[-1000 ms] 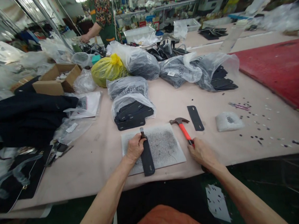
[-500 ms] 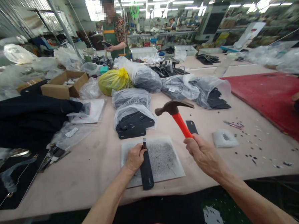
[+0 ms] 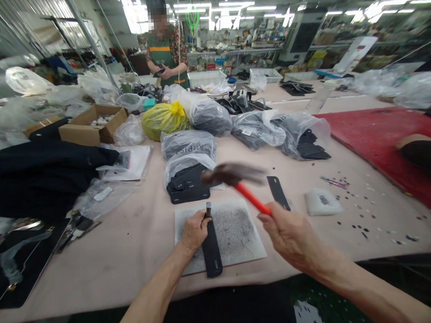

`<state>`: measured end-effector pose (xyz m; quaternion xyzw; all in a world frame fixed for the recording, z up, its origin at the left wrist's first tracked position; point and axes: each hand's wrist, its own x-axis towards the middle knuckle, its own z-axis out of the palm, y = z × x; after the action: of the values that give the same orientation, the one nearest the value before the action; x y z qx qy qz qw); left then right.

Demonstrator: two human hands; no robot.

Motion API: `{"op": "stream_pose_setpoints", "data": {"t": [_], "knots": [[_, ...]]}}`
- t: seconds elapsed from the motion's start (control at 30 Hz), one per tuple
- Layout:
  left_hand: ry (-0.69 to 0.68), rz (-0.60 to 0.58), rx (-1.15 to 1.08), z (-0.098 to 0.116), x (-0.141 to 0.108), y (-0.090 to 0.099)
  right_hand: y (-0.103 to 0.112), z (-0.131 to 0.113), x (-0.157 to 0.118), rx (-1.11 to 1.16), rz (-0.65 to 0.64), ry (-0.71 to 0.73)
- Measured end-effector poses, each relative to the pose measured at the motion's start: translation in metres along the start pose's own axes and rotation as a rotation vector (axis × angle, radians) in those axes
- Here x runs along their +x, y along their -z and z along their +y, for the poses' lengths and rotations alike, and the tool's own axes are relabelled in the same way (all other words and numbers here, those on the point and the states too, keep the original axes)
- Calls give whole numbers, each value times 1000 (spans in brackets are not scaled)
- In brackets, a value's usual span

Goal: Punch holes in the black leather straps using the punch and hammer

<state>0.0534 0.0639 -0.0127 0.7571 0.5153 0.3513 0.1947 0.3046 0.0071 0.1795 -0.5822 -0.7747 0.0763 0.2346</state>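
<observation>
My left hand (image 3: 196, 231) is closed round a metal punch (image 3: 208, 208), held upright at the far end of a black strip (image 3: 212, 253). That strip lies on a white board (image 3: 237, 228) covered in dark marks. In my right hand (image 3: 289, 230) is a claw hammer (image 3: 251, 198) with an orange handle. Its head is blurred by motion, up and to the right of the punch and apart from it. Another black strip (image 3: 278, 193) lies on the table beyond my right hand.
Behind the board stands an open plastic bag of black strips (image 3: 189, 182). Further back are a yellow bag (image 3: 165, 119) and a cardboard box (image 3: 92, 125). To the right lie a white block (image 3: 323, 202), small scraps and a red sheet (image 3: 373, 138). A person (image 3: 166, 53) stands across the table.
My right hand has swung the hammer down and to the left, closer to the punch. My left hand keeps its place. The person across the table has turned and brought both hands together.
</observation>
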Motion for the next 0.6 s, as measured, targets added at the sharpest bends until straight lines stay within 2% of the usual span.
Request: {"op": "stream_pose_setpoints", "data": {"t": [0.07, 0.1, 0.17, 0.23, 0.27, 0.3, 0.33, 0.43, 0.5, 0.6], "knots": [[-2, -5, -1, -1, -1, -1, -1, 4, 0, -56, -180, 16], [-2, -4, -2, -2, -1, -1, 1, 5, 1, -64, -217, -1], [0, 4, 0, -2, -1, -2, 8, 3, 3, -4, -141, -53], [0, 14, 8, -2, -1, -2, 12, -2, 4, 103, 53, -107], [0, 19, 12, -1, 0, -2, 11, -4, 4, 141, 111, -107], [-1, 17, 15, 0, 0, -1, 8, -6, 3, 148, 122, -88], [-5, 13, 16, 0, 0, -1, 4, -5, 2, 122, 82, -56], [-15, -6, 15, 1, 1, 0, -8, 6, -2, -26, -198, -7], [-12, 3, 6, 0, 0, 0, -15, 20, -5, -27, -271, -104], [-3, 16, -19, -1, 0, 0, -35, 47, -14, 216, -292, -348]]}}
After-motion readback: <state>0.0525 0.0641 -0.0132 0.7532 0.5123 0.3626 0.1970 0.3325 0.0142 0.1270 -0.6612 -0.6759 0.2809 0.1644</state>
